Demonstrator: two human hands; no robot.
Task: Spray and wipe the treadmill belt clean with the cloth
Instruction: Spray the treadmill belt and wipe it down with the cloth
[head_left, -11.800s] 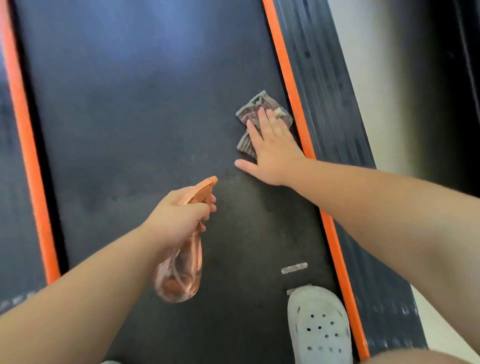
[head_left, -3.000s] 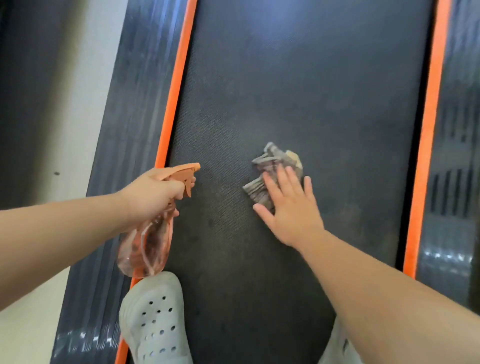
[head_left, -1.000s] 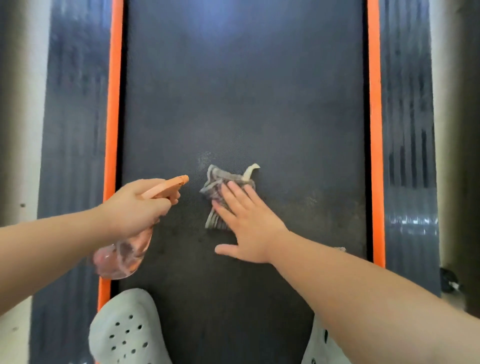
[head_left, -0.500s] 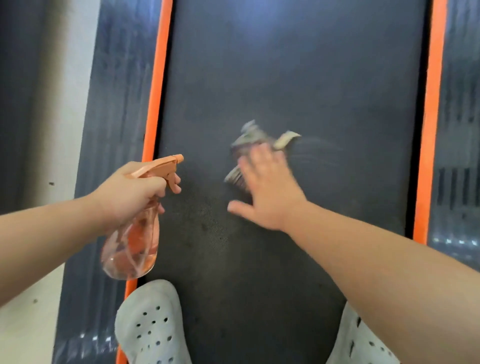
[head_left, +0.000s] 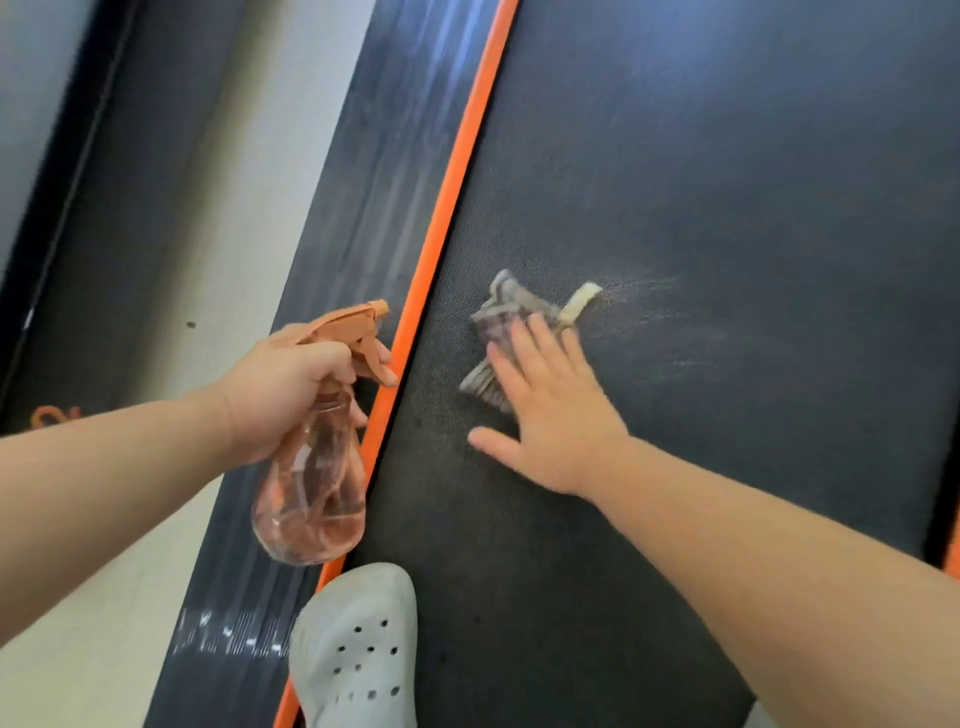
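The dark treadmill belt (head_left: 727, 208) fills the middle and right of the head view. My right hand (head_left: 550, 410) lies flat on a crumpled grey cloth (head_left: 501, 314), pressing it onto the belt near the left orange stripe (head_left: 441, 234). Faint pale streaks run to the right of the cloth. My left hand (head_left: 280, 395) grips the neck of a clear pinkish spray bottle (head_left: 311, 493) with an orange trigger head, held over the left side rail, nozzle pointing toward the belt.
A dark ribbed side rail (head_left: 353, 218) runs left of the orange stripe, with pale floor (head_left: 218, 208) beyond it. A white perforated clog (head_left: 353, 649) stands at the belt's near left edge. Another orange stripe (head_left: 951, 556) shows at the right edge.
My right hand has slid the cloth leftward across the belt toward the left orange stripe. The view has swung left. The left hand still holds the bottle.
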